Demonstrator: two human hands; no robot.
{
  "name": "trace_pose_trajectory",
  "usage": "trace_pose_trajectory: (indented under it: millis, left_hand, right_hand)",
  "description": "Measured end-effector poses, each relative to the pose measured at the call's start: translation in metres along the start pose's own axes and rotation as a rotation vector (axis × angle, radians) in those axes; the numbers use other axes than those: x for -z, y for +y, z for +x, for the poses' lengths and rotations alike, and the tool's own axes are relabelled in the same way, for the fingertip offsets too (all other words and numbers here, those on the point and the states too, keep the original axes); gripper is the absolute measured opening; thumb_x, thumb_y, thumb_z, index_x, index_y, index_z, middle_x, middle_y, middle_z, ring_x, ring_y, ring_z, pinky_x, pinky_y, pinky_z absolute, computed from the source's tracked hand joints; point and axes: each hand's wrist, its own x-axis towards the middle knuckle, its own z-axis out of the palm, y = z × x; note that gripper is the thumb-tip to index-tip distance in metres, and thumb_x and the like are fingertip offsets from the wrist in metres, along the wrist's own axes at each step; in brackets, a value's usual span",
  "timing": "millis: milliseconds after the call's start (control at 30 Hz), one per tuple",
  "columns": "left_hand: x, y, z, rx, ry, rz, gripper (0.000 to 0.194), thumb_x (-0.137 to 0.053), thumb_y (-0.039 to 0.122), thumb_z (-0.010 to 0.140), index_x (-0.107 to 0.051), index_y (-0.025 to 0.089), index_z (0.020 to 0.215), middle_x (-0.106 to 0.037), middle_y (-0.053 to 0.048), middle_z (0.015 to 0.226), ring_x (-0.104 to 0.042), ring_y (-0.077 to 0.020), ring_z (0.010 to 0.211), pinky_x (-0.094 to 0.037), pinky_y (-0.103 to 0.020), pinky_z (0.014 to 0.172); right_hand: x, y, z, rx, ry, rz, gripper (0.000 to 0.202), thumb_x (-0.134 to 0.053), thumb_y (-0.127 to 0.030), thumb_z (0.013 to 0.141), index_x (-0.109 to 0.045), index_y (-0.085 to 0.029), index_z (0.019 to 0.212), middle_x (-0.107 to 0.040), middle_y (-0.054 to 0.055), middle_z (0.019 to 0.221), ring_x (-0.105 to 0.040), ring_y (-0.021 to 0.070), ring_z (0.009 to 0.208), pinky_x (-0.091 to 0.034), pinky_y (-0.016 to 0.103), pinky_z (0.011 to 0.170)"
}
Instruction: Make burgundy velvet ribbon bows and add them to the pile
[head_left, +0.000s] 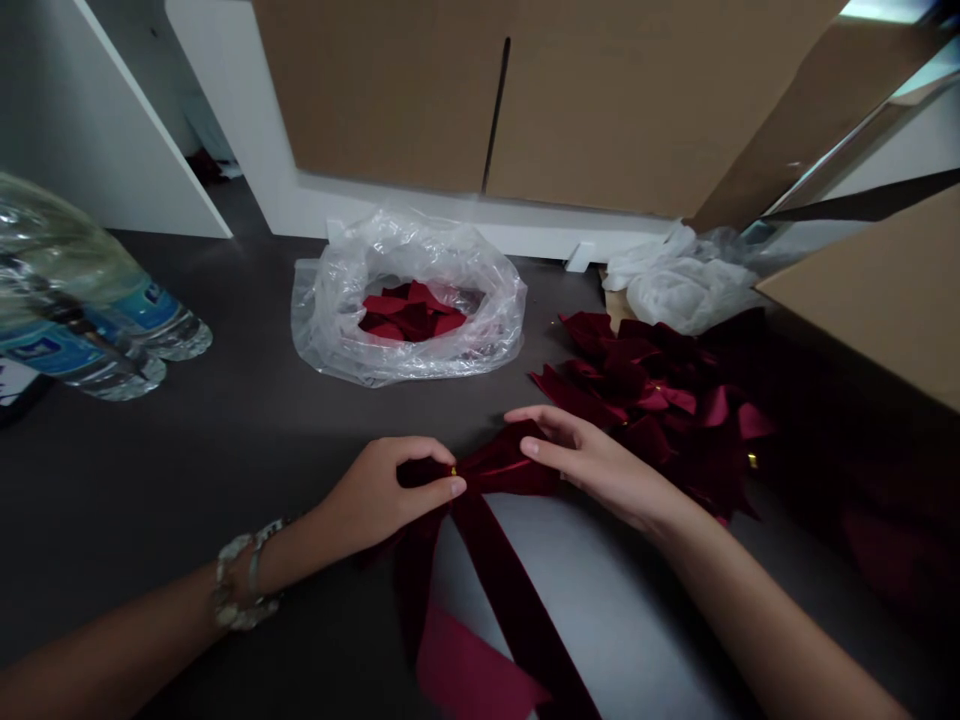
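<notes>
A dark red velvet bow (506, 465) with long ribbon tails is held low over the table. My left hand (401, 490) pinches its middle, where a small gold tie shows between thumb and forefinger. Around the bow's right loop, my right hand (577, 455) has its thumb and fingers closed on the velvet. The tails hang down toward the front, one showing a brighter pink-red underside. To the right lies a pile of dark red bows (660, 400). Behind the hands, an open clear plastic bag (322, 320) holds more red pieces (412, 312).
Plastic bottles (105, 310) with blue labels are at the left. Cardboard (585, 100) stands along the back above a white panel edge. Crumpled white plastic (690, 285) lies at the back right, beside another cardboard flap (885, 290). The tabletop (247, 400) is dark grey.
</notes>
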Motion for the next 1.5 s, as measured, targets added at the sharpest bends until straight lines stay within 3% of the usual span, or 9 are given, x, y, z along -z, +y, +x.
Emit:
trace_pose_trajectory:
  millis: [100, 200, 500, 700, 800, 900, 1100, 1333, 1500]
  left_hand:
    - [-0.001, 0.001, 0.001, 0.026, 0.02, -0.034, 0.012, -0.064, 0.031, 0.078, -0.069, 0.021, 0.082, -0.073, 0.002, 0.084, -0.064, -0.0183, 0.081, -0.045, -0.028, 0.076]
    - [-0.004, 0.0, 0.0, 0.047, 0.073, -0.047, 0.014, -0.065, 0.03, 0.076, -0.069, 0.021, 0.086, -0.072, 0.001, 0.084, -0.064, -0.0182, 0.081, -0.046, -0.028, 0.075]
    - [0.001, 0.002, 0.003, 0.054, 0.016, -0.077, 0.014, -0.061, 0.031, 0.079, -0.068, 0.019, 0.079, -0.071, 0.001, 0.077, -0.062, -0.0172, 0.075, -0.044, -0.027, 0.071]
    - [0.003, -0.012, 0.007, -0.027, 0.06, 0.175, 0.013, -0.06, 0.032, 0.081, -0.067, 0.021, 0.084, -0.07, 0.0, 0.082, -0.06, -0.019, 0.081, -0.041, -0.031, 0.075]
    - [0.006, -0.019, 0.011, -0.11, 0.051, 0.319, 0.016, -0.059, 0.037, 0.084, -0.066, 0.023, 0.089, -0.07, 0.0, 0.089, -0.059, -0.0206, 0.089, -0.039, -0.034, 0.082]
    - [0.008, -0.024, 0.014, -0.167, 0.04, 0.365, 0.02, -0.058, 0.041, 0.085, -0.065, 0.024, 0.094, -0.069, -0.001, 0.097, -0.058, -0.0202, 0.093, -0.037, -0.034, 0.085]
    - [0.006, -0.025, 0.014, -0.171, 0.03, 0.421, 0.021, -0.06, 0.041, 0.085, -0.066, 0.027, 0.098, -0.067, 0.0, 0.101, -0.055, -0.0211, 0.097, -0.034, -0.035, 0.085]
    - [0.009, -0.029, 0.016, -0.209, 0.023, 0.453, 0.024, -0.062, 0.045, 0.082, -0.062, 0.025, 0.095, -0.066, 0.0, 0.102, -0.053, -0.0211, 0.097, -0.032, -0.034, 0.084]
    - [0.008, -0.027, 0.016, -0.22, 0.03, 0.461, 0.021, -0.058, 0.042, 0.087, -0.061, 0.023, 0.094, -0.065, 0.001, 0.098, -0.054, -0.0192, 0.093, -0.031, -0.033, 0.082]
  right_hand:
    - [-0.005, 0.004, 0.002, -0.043, 0.04, 0.023, 0.039, -0.051, -0.054, 0.086, -0.059, -0.016, 0.091, -0.061, 0.003, 0.082, -0.056, 0.0151, 0.073, -0.044, 0.027, 0.068]
    - [-0.021, 0.007, 0.005, 0.091, 0.251, -0.15, 0.036, -0.048, -0.052, 0.088, -0.05, -0.019, 0.076, -0.054, 0.001, 0.077, -0.051, 0.0161, 0.073, -0.041, 0.028, 0.069]
    - [-0.037, 0.015, 0.011, 0.378, 0.505, -0.161, 0.02, -0.043, -0.039, 0.094, -0.041, -0.023, 0.081, -0.045, -0.001, 0.073, -0.045, 0.0145, 0.066, -0.039, 0.026, 0.064]
    - [-0.024, 0.023, 0.014, 0.272, 0.382, -0.523, 0.022, -0.045, -0.039, 0.093, -0.045, -0.022, 0.079, -0.052, 0.0, 0.071, -0.05, 0.0163, 0.067, -0.041, 0.028, 0.066]
    - [-0.013, 0.026, 0.013, 0.344, 0.38, -0.74, 0.014, -0.054, -0.035, 0.089, -0.052, -0.02, 0.091, -0.06, 0.006, 0.088, -0.056, 0.0231, 0.085, -0.045, 0.036, 0.078]
    - [-0.004, 0.026, 0.014, 0.53, 0.32, -0.732, 0.021, -0.057, -0.027, 0.088, -0.054, -0.02, 0.108, -0.06, 0.011, 0.108, -0.053, 0.0258, 0.105, -0.043, 0.042, 0.091]
    - [0.0, 0.023, 0.025, 0.606, -0.03, -0.6, 0.015, -0.054, -0.032, 0.091, -0.062, -0.022, 0.1, -0.063, 0.007, 0.1, -0.056, 0.0209, 0.099, -0.046, 0.035, 0.087]
    - [0.011, 0.024, 0.032, 0.612, -0.08, -0.603, 0.016, -0.056, -0.031, 0.09, -0.062, -0.021, 0.102, -0.064, 0.007, 0.103, -0.055, 0.0199, 0.101, -0.042, 0.035, 0.091]
    - [0.005, 0.018, 0.019, 0.481, 0.066, -0.614, 0.02, -0.05, -0.034, 0.093, -0.062, -0.018, 0.088, -0.063, 0.005, 0.088, -0.057, 0.0173, 0.083, -0.043, 0.029, 0.078]
